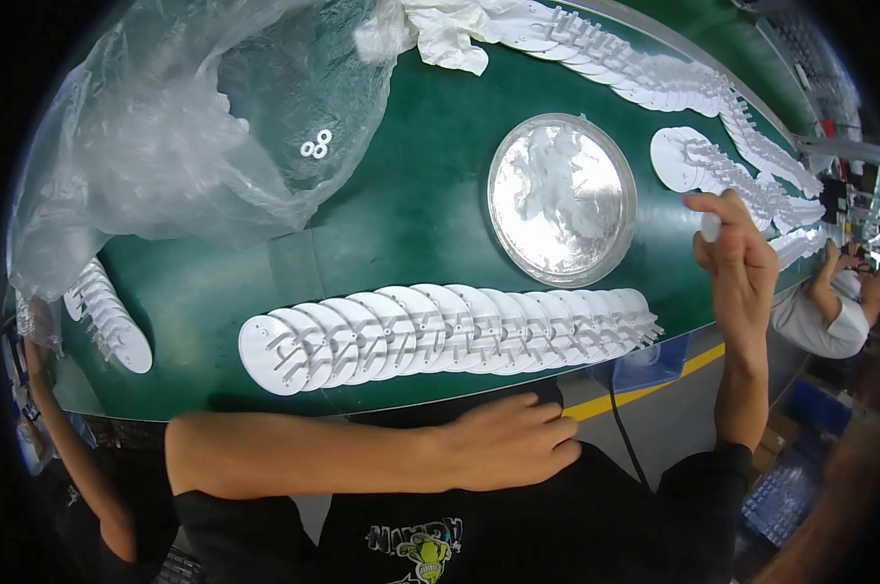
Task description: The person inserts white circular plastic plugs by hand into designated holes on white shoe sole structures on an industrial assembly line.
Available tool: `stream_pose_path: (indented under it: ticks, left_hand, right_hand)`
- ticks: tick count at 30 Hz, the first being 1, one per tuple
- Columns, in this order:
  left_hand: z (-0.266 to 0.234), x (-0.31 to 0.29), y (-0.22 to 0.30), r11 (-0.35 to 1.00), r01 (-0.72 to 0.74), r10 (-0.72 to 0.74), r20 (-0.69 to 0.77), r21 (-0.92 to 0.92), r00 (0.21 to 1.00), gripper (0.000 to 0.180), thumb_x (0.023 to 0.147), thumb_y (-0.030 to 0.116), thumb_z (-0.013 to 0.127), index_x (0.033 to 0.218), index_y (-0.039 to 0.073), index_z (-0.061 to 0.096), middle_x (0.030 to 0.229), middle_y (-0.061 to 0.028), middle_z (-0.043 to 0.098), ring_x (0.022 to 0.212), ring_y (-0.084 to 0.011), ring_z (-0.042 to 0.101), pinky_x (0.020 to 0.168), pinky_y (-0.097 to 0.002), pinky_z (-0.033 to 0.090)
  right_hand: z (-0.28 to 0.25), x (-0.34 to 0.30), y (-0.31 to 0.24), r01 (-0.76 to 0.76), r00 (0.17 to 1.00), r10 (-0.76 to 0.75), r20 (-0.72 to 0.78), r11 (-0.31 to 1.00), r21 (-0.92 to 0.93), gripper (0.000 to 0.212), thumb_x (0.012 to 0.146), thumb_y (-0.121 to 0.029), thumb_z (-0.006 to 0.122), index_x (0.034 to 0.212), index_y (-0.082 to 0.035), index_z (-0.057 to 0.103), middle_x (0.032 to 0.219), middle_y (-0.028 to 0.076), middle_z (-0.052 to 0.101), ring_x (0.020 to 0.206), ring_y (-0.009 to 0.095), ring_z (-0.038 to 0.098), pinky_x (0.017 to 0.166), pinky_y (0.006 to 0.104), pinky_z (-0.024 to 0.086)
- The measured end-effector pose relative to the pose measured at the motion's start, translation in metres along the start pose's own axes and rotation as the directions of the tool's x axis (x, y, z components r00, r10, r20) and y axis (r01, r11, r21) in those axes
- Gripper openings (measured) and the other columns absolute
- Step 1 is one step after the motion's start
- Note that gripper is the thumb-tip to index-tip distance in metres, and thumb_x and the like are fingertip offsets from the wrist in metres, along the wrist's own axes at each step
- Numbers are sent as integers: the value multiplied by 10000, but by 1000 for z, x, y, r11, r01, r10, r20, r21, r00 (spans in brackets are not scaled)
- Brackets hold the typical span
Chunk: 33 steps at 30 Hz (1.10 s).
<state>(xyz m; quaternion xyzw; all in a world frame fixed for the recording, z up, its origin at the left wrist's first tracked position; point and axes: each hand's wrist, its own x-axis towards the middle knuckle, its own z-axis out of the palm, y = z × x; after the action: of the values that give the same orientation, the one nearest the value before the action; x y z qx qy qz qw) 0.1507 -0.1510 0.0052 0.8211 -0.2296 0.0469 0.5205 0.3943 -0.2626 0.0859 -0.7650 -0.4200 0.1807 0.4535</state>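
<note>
Just beyond left hand (516, 443), apart: overlapping row of white discs (448, 333).

Gap between bag (148, 146) and disc row (445, 336)

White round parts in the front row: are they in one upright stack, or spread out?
Spread out: the white round parts overlap in a long row on the green table.

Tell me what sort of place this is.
Probably a factory assembly line: rows of overlapping white plastic parts on a green bench, a round metal dish, and a co-worker further along.
</note>
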Motion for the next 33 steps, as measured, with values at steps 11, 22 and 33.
stream_pose_path:
  ticks: [11,22,33]
  left_hand:
    - [-1,-23,-23,921,-204,86,339,331,937,70,733,133,595,699,75,576,756,-34,524,761,-162,546,656,-263,469]
    - [-7,-24,-19,906,-165,48,294,389,955,65,748,134,592,715,79,601,736,-18,516,756,-147,524,692,-245,443]
    - [-5,-21,-22,860,-306,74,494,408,866,66,745,148,587,713,91,587,748,-17,505,764,-145,522,711,-243,438]
  right_hand:
    - [11,31,-6,319,942,-190,277,761,-565,282,733,71,721,1000,-5,673,859,109,662,698,195,626,614,265,496]
    - [15,37,-1,439,890,-261,374,708,-553,242,699,102,712,917,5,669,864,107,650,728,216,634,592,283,501]
    - [17,38,3,486,855,-248,455,689,-538,241,698,103,711,912,3,666,853,100,641,710,213,624,575,283,491]
